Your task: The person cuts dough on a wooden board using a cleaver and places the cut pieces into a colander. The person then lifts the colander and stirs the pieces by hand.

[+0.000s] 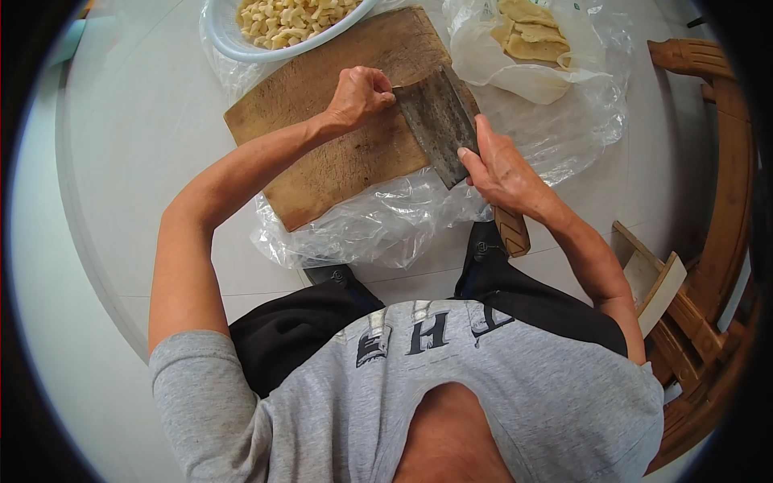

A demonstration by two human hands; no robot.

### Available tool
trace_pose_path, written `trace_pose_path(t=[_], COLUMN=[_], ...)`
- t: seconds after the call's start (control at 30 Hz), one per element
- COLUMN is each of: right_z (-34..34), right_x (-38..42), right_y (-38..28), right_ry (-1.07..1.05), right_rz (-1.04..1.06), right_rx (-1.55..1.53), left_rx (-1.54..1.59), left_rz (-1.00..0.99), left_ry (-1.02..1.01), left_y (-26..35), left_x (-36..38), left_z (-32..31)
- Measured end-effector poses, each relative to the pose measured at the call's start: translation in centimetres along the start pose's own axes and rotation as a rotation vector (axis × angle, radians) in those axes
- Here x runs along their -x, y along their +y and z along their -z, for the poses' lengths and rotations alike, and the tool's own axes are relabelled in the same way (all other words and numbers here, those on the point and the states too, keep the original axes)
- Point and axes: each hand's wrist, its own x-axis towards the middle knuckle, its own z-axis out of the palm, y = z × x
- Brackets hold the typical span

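My right hand (pixel 503 169) grips a broad, dark-bladed cleaver (pixel 439 121). Its wooden handle (pixel 512 232) sticks out below my palm, and my thumb lies against the blade. The blade is over the right side of a worn wooden cutting board (pixel 330 173). At the blade's upper left corner my left hand (pixel 360 97) is closed, fingertips pinched at the edge; what they hold, if anything, is hidden. Beyond the board stands a pale blue-white basin (pixel 278 55) full of small, pale yellow cut pieces (pixel 294 22).
Clear plastic sheeting (pixel 378 221) lies under the board on the light tiled floor (pixel 145 161). At the upper right, an open plastic bag (pixel 483 60) holds flat yellowish slices (pixel 531 32). Wooden furniture (pixel 725 185) stands along the right side.
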Motion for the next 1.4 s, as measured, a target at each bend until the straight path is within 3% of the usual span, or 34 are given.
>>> trace_pose_path(t=[0.2, 0.3, 0.53, 0.7, 0.8, 0.87, 0.93, 0.97, 1.03, 1.1, 1.2, 1.3, 1.33, 1.4], right_z=[-0.4, -0.2, 0.0, 0.2, 0.4, 0.4, 0.3, 0.3, 0.3, 0.2, 0.0, -0.1, -0.1, -0.2], right_x=[0.3, 2.7, 4.9, 5.3, 5.1, 5.3, 5.3, 5.4, 5.4, 5.4, 5.5, 5.4, 5.4, 5.3], right_y=[-0.2, -0.9, 0.5, 0.5, 0.3, 0.5, 0.4, 0.4, 0.3, 0.3, 0.1, 0.3, 0.4, 0.7], right_ry=[0.066, 0.073, 0.068, 0.067, 0.073, 0.079, 0.077, 0.079, 0.081, 0.094, 0.11, 0.116, 0.116, 0.115], right_rz=[0.098, 0.111, 0.142, 0.101, 0.071, 0.054, 0.052, 0.055, 0.066, 0.078, 0.07, 0.07, 0.062, 0.052], right_rx=[-0.009, 0.091, 0.209, 0.16, 0.113, 0.089, 0.073, 0.076, 0.091, 0.099, 0.101, 0.098, 0.101, 0.108], left_rx=[-0.035, -0.058, -0.233, -0.409, -0.41, -0.185, -0.091, 0.052, 0.069, 0.399, 0.437, 0.193, 0.083, -0.11], left_rz=[-0.008, -0.023, -0.493, -0.614, -0.533, -0.486, -0.116, -0.045, 0.093, -0.116, -0.034, 0.069, 0.116, 0.399], left_ry=[-0.129, -0.016, 0.014, -0.085, -0.032, 0.047, 0.197, 0.296, 0.227, 0.25, 0.287, 0.334, 0.45, 0.341], left_y=[0.9, -0.7, -0.2, 0.4, 0.9, 1.5, 4.3, 4.2, 2.9, -2.5, -1.1, -2.4, -3.0, -4.4], left_x=[1.7, 1.1, -0.7, -1.2, -1.3, -2.2, -2.0, -2.2, -3.3, -6.4, -5.7, -5.9, -5.8, -6.4], left_z=[0.3, 2.3, 0.9, -0.8, 0.8, 4.3, 9.3, 11.3, 15.8, 18.2, 19.5, 19.9, 19.1, 18.1])
